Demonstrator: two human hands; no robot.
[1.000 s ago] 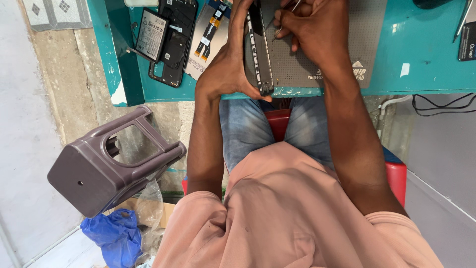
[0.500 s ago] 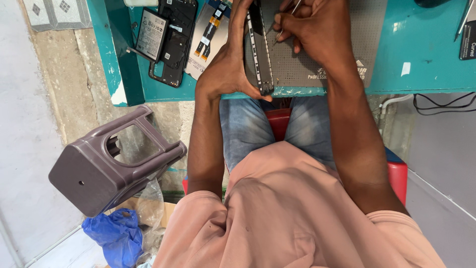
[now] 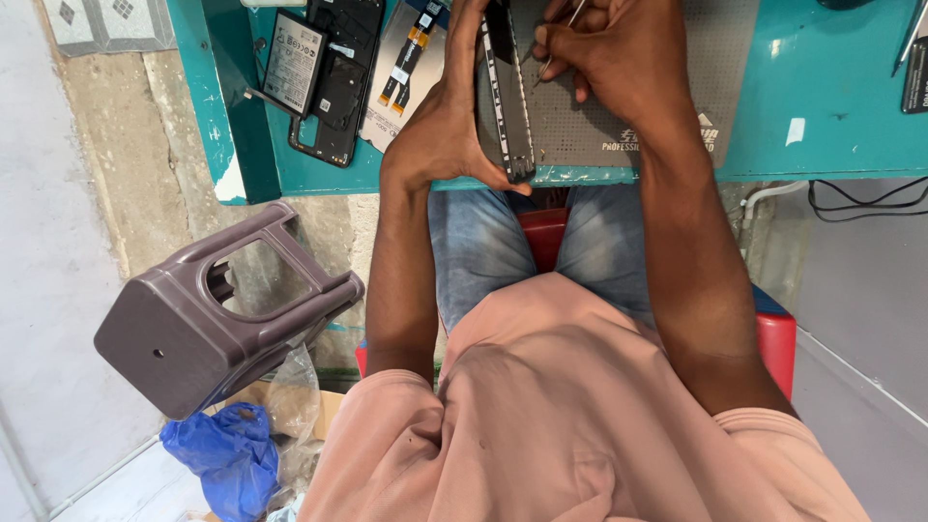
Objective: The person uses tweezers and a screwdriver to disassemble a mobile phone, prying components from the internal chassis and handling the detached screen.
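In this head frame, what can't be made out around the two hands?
- Thin metal tool in the right hand: the fingers hide most of it, so its kind is unclear.
- Opened phone in the left hand: seen edge-on, top cut off by the frame edge.
- Tool's contact point: too small.

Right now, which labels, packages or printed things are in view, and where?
Battery: left on the bench, dark rectangle with a pale label.
Flex pack: beside the left hand, pale card, orange-black strips.
Mat: under the right hand, grey, white print.
Sticker: right of mat, small, white.
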